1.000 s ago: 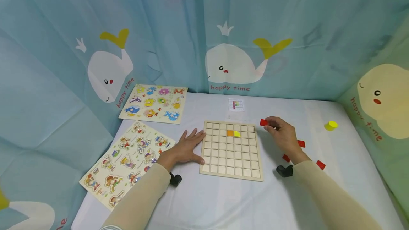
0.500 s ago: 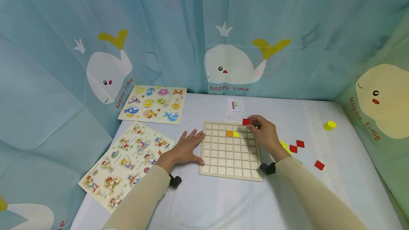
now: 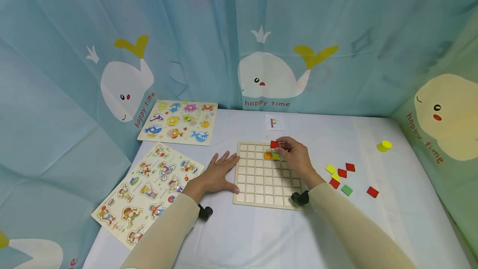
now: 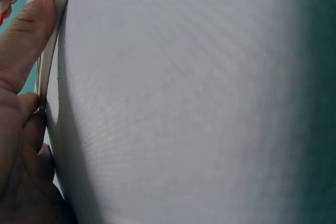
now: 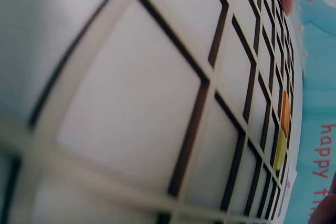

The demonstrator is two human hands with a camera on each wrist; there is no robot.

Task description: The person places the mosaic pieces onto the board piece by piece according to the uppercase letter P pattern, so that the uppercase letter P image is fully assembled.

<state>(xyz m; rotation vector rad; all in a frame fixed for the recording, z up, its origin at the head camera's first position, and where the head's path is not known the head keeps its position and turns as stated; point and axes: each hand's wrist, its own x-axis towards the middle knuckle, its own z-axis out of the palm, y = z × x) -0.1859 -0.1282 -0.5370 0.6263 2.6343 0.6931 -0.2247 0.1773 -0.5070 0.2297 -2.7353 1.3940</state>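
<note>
My right hand (image 3: 296, 160) pinches a red square tile (image 3: 274, 144) between thumb and fingertips, over the far rows of a wooden grid board (image 3: 257, 206). An orange tile (image 3: 267, 155) and a yellow-green tile (image 3: 276, 157) sit side by side in the board's cells, just below the red one. My left hand (image 3: 215, 174) lies with fingers spread along the board's left edge; in the left wrist view its thumb (image 4: 32, 30) touches that edge. In the right wrist view the grid fills most of the picture, and the red tile is not seen.
Right of the board lie several loose tiles: red (image 3: 372, 191), yellow (image 3: 330, 169) and green (image 3: 346, 189). A yellow cylinder (image 3: 384, 146) stands farther right. A small pattern card (image 3: 274, 123) lies behind the board. Two picture puzzles, animals (image 3: 177, 122) and figures (image 3: 148, 194), are at left.
My right hand has carried the red tile leftward from beyond the board's right edge to above its far rows. The left hand has stayed in place.
</note>
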